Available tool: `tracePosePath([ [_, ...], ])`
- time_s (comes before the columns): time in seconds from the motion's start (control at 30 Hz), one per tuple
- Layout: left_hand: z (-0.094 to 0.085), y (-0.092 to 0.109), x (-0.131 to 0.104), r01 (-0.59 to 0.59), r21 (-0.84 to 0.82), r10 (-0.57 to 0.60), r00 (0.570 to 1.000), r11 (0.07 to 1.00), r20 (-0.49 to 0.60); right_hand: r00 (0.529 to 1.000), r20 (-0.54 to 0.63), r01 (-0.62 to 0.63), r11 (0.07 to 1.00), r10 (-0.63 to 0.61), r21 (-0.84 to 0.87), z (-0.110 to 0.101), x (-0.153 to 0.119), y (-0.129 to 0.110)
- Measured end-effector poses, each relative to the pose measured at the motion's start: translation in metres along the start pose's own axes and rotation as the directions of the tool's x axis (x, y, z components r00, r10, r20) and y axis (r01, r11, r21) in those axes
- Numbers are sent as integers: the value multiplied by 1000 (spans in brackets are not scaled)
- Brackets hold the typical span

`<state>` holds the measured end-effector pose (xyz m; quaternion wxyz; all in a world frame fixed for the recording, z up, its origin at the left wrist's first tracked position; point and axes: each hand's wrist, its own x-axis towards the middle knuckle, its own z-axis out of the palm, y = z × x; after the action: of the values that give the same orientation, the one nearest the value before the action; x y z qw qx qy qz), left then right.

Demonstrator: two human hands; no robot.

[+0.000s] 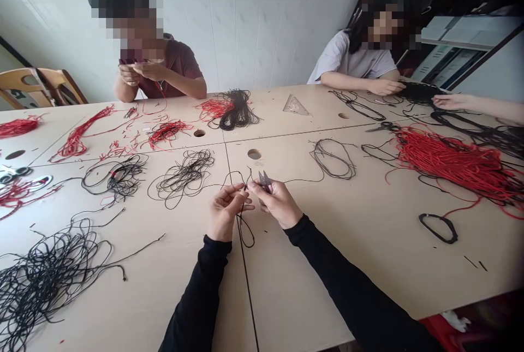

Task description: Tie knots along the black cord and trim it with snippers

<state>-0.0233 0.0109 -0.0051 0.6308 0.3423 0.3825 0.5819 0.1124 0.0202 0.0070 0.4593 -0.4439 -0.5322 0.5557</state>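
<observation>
Pale marbled wall [262,24] fills the top of my head-camera view, and below it I see a broad, light table [311,264] with dark seams and round holes. Across it, one person in a maroon shirt [182,71] sits at upper left, and another in a pale shirt [338,57] leans in at upper right. Near the right edge I make out a third person's hand [452,102].

At lower left sprawls a black cord tangle [45,281]; at right lies a thick red cord heap [446,161]. Smaller is the loose black bundle [190,174], left of centre.

Mid-frame, I have the wearer's left hand [221,215] and right hand [284,204] almost meeting. I see a clear triangle ruler [295,105] lying at upper centre. The right fingers close around small snips [264,178], blades pointing up and slightly parted. Left thumb and fingers pinch a thin black cord [245,188] at the centre, its loop hanging below; whether the right fingertips also grip it, I cannot tell.
</observation>
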Motion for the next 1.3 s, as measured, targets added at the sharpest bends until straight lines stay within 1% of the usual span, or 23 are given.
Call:
tracePosePath([
  [0.13,1,1,-1,18,23,-18,1000,1000,11,1000,9,-18,1000,18,25,-4,0,-3],
  [0.33,2,2,-1,5,66,-6,1000,998,15,999,-9,-39,997,40,73,-2,-1,-4],
  [0.53,4,2,-1,-46,81,43,998,996,42,999,-29,-22,996,24,84,0,0,-3],
  [0.67,5,2,-1,-85,84,82,996,993,40,998,-53,-10,997,14,75,0,-1,-3],
  [0.77,5,4,-2,-70,90,66,997,993,45,998,-58,-12,997,16,78,0,-1,-4],
  [0.97,6,5,-3,23,89,-28,998,996,63,998,-46,-25,991,31,130,-1,-1,-8],
  [1.07,6,3,-3,24,113,-33,997,993,72,999,-20,-23,990,26,139,0,-1,-9],
  [1.2,5,1,-2,-19,154,14,999,988,32,998,15,-66,993,65,95,1,-2,-7],
  [1.3,4,2,-1,-39,157,44,999,987,-28,998,18,-55,998,54,18,0,-2,-4],
])
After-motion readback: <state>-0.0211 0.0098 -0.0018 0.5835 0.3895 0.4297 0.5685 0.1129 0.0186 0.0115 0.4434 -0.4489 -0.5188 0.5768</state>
